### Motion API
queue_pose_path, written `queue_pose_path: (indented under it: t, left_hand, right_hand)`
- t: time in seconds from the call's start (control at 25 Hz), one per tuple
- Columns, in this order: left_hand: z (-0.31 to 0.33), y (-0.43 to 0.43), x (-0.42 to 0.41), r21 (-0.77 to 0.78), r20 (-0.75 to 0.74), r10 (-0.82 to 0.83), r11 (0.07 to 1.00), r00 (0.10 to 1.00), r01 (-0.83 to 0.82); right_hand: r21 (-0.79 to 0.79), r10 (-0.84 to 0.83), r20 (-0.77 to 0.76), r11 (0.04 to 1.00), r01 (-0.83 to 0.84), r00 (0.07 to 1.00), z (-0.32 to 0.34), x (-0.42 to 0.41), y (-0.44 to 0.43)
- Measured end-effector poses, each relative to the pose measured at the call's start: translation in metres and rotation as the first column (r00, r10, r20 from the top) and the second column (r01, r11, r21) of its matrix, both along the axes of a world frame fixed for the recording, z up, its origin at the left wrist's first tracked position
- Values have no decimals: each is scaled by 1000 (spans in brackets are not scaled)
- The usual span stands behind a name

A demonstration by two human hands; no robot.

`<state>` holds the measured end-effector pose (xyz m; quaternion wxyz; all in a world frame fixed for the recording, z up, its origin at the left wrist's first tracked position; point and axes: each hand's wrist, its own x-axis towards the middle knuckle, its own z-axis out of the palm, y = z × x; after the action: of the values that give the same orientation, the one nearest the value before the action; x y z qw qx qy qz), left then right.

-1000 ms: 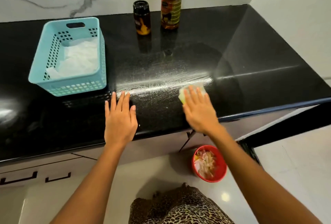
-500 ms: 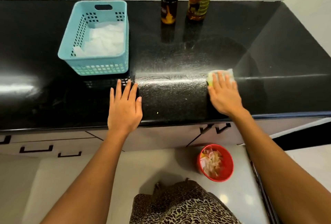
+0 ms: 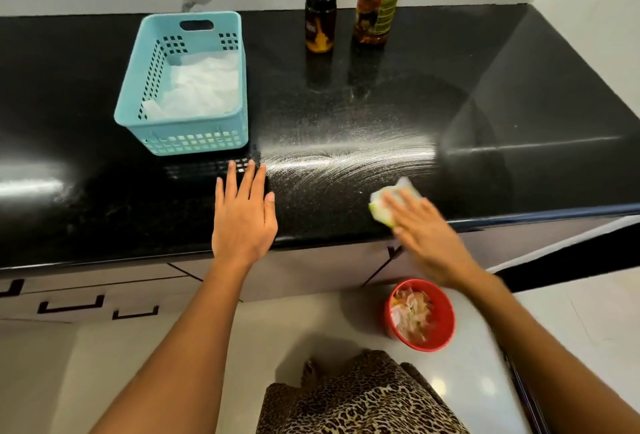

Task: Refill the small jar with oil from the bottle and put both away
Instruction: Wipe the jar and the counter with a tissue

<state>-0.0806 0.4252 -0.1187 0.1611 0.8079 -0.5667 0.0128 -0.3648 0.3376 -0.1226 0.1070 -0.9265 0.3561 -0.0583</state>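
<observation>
A person's right hand [image 3: 426, 236], blurred with motion, sweeps a pale sponge [image 3: 382, 203] down to the front edge of the black counter [image 3: 519, 87] at lower right of centre. Half a second ago the sponge sat higher and further right. The fingers lie flat over the sponge and press it rather than curl round it, as far as the blur allows.

The left hand [image 3: 244, 218] stays spread palm-down on the counter, fingers straight and holding nothing, just below the blue basket [image 3: 194, 139] at upper left. A fan of wet streaks [image 3: 346, 156] marks the wiped patch between the two hands.

The jar [image 3: 320, 17] and the bottle [image 3: 379, 0] stand upright side by side at top centre, near the back wall and well apart from both hands. The jar wears its dark lid; the bottle's top is cut off by the frame.

The wipe has reached the counter's edge, which suggests that the pouring is done and the clean-up is nearly over. Both containers remain out, so putting them away still appears to lie ahead. A red bowl [image 3: 446, 322] of scraps sits on the floor at lower right.
</observation>
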Motion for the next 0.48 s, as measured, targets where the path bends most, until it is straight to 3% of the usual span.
queue_pose_path:
  t: [0.12,0.2,0.28,0.4,0.48]
  left_hand:
    - [0,0,0,25,39,-36,999,999,35]
    - [1,0,-2,39,84,-67,997,994,64]
    - [4,-4,-9,44,82,-81,996,993,78]
    - [9,-26,-34,31,14,-83,996,996,82]
    - [14,-48,-57,6,-42,-89,996,995,89]
  right_hand:
    - [67,-327,-93,940,334,940,9,-51,-46]
    - [52,-426,-159,897,438,891,13,-47,-65]
    - [15,-413,-180,906,423,893,13,-24,-65]
    - [-46,-198,-143,980,193,970,10,-9,-37]
    - [-27,-146,-94,989,144,985,9,-29,-25]
